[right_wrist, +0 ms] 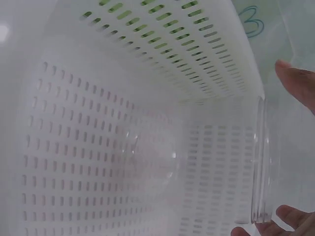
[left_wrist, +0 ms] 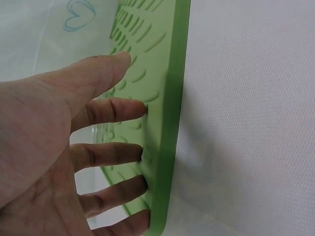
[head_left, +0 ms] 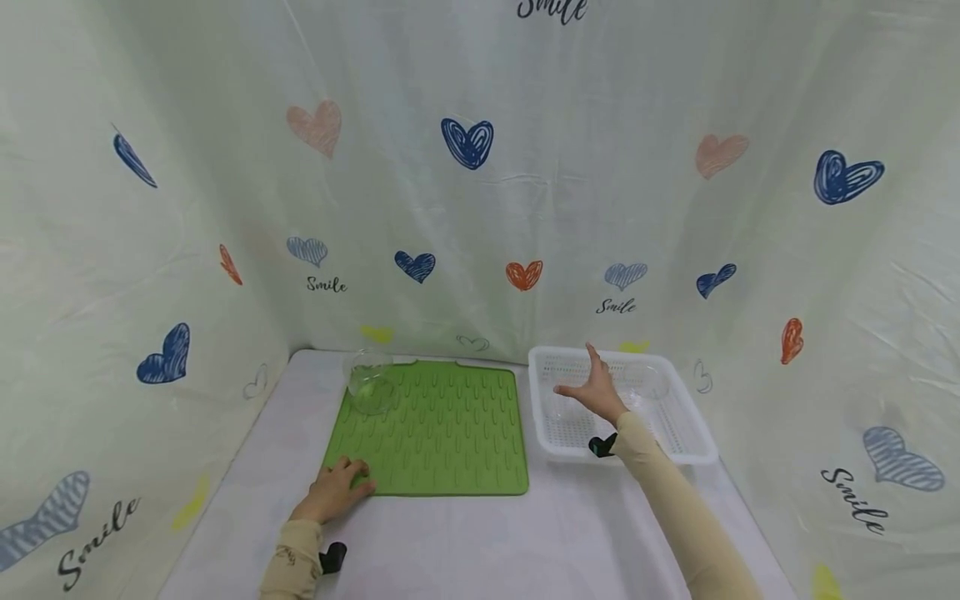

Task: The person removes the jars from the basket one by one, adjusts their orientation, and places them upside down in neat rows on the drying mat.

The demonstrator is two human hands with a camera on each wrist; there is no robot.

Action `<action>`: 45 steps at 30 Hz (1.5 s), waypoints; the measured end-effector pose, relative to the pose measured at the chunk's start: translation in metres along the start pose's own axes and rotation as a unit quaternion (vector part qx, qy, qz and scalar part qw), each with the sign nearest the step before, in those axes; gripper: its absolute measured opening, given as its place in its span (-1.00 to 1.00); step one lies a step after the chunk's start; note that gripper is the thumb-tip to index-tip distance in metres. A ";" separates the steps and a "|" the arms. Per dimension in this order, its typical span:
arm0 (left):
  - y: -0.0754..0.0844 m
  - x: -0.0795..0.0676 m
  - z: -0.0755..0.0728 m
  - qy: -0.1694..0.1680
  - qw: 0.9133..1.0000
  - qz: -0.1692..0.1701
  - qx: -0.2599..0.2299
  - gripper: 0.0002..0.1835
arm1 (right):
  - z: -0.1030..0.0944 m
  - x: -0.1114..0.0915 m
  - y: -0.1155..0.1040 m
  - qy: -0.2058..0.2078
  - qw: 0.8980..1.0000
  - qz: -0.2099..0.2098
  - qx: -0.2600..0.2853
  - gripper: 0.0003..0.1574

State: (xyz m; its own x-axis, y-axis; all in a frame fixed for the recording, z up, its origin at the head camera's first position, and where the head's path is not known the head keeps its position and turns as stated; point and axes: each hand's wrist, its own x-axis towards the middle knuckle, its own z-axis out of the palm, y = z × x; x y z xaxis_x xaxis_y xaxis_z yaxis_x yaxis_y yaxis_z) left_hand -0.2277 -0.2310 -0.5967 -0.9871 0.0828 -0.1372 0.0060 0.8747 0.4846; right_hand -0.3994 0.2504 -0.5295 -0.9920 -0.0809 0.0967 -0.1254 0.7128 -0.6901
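My left hand (head_left: pixel 333 492) rests at the near left corner of a green ridged mat (head_left: pixel 442 433), and its fingertips touch the top close to the thick edge (left_wrist: pixel 170 132). A see-through rounded vessel (head_left: pixel 372 392) stands at the mat's back left corner. Over a white perforated basket (head_left: pixel 551 446) is my right hand (head_left: pixel 597 392), thumb and fingers spread wide. In the right wrist view a clear vessel with a round rim (right_wrist: pixel 261 162) lies inside the basket, with fingertips (right_wrist: pixel 241 231) right at the rim's lower end and the thumb (right_wrist: pixel 295 81) apart from it.
The mat and basket stand side by side on a white cloth-covered table (head_left: pixel 450 550). A pale curtain (head_left: pixel 480 208) printed with hearts encloses the back and both sides. Black wrist-worn devices (head_left: pixel 332 558) sit at both cuffs.
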 end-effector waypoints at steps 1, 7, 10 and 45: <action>0.000 0.000 0.000 0.000 1.000 -0.002 0.000 -0.57 | 0.002 0.000 0.001 -0.005 1.000 0.004 -0.005 0.54; 0.002 -0.001 -0.002 0.001 1.000 0.006 -0.001 -0.58 | 0.005 -0.001 0.005 -0.022 0.999 0.014 -0.022 0.52; 0.003 -0.002 -0.004 0.003 1.000 0.008 -0.001 -0.59 | 0.006 0.000 0.005 -0.023 0.999 0.023 -0.023 0.50; 0.003 -0.003 -0.001 -0.003 1.000 0.003 -0.001 -0.59 | -0.014 -0.024 -0.016 0.053 0.998 0.028 0.028 0.46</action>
State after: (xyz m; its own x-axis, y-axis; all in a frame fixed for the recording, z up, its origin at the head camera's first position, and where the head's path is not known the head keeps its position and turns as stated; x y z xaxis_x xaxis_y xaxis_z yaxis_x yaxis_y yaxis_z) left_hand -0.2253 -0.2295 -0.5940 -0.9860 0.0902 -0.1401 0.0109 0.8737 0.4863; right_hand -0.3732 0.2507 -0.5106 -0.9909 0.0350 0.1302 -0.0728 0.6740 -0.7352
